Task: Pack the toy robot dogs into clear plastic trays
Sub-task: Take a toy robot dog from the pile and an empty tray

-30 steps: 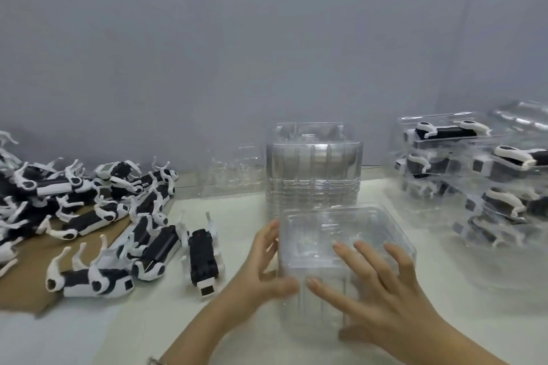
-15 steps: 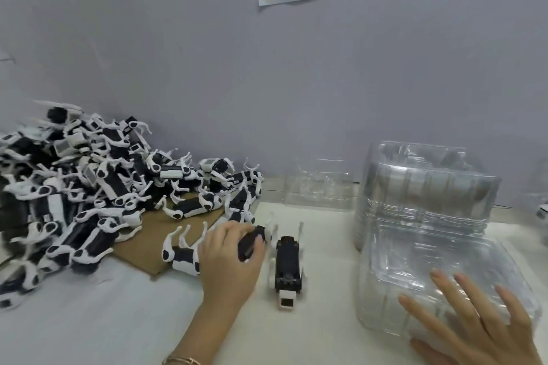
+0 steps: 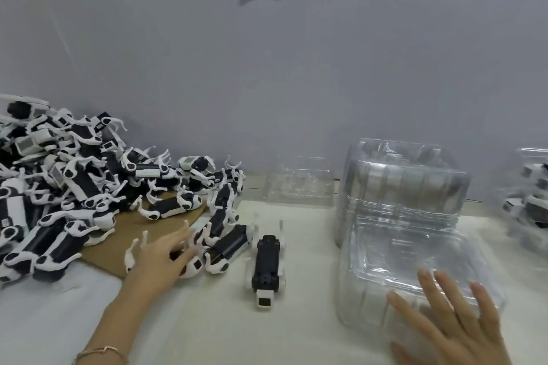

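Right hand (image 3: 450,317) flat, fingers straight, pressing near rim of clear tray (image 3: 400,249), likely steadying it for loading. Left hand (image 3: 164,256) spread over toy dog (image 3: 193,268) at pile edge; blur hides any grip. Second dog (image 3: 267,264) lies on surface (image 3: 207,323) between hands, within reach.

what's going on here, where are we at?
A person is packing toy robot dogs into clear trays. The left hand reaches onto a dog at the near edge of the pile; blur hides whether it grips. The right hand lies flat on the front tray, which looks empty. One lone dog lies between them, a tray stack stands behind, and filled trays sit far right.
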`<act>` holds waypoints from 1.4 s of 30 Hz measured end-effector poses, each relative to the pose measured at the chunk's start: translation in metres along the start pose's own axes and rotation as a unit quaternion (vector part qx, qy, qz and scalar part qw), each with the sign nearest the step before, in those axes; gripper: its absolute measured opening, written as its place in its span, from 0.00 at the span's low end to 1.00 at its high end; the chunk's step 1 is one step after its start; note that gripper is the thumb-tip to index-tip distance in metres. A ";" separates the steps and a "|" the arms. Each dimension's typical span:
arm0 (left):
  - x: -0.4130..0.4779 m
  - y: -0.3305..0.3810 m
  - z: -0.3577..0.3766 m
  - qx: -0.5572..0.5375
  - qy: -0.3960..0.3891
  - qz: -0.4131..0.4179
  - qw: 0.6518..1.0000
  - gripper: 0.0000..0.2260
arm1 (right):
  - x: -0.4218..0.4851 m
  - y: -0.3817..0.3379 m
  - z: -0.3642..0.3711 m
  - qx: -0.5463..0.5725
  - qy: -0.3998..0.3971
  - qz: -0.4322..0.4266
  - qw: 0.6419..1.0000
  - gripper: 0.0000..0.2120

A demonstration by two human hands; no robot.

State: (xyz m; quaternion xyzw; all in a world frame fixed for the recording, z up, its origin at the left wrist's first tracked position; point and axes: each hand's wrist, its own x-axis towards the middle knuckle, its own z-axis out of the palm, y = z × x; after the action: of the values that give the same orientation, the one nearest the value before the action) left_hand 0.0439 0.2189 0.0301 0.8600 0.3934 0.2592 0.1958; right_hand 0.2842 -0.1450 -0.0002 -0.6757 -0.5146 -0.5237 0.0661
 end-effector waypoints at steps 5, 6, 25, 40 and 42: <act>0.003 0.047 -0.025 -0.173 0.248 -0.003 0.953 0.16 | -0.003 0.007 -0.036 0.238 0.061 0.123 0.961 0.18; 0.003 0.067 -0.030 -0.256 0.269 -0.011 0.929 0.16 | 0.000 0.005 -0.041 0.264 0.074 0.149 0.950 0.17; -0.089 0.237 0.027 -0.474 -0.271 0.006 0.838 0.27 | 0.036 0.011 -0.111 0.591 0.024 0.516 0.619 0.37; -0.076 0.263 0.021 -0.576 -0.251 0.178 0.757 0.26 | 0.077 0.052 -0.088 0.745 -0.175 0.340 0.546 0.29; -0.078 0.259 0.013 -0.551 -0.138 0.186 0.802 0.18 | 0.087 0.038 -0.078 0.653 -0.138 0.299 0.682 0.30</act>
State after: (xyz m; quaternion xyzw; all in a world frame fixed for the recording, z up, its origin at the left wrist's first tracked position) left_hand 0.1573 -0.0029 0.1371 0.6906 -0.0143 0.3422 0.6369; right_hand 0.2565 -0.1570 0.1191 -0.6438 -0.5004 0.0923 0.5716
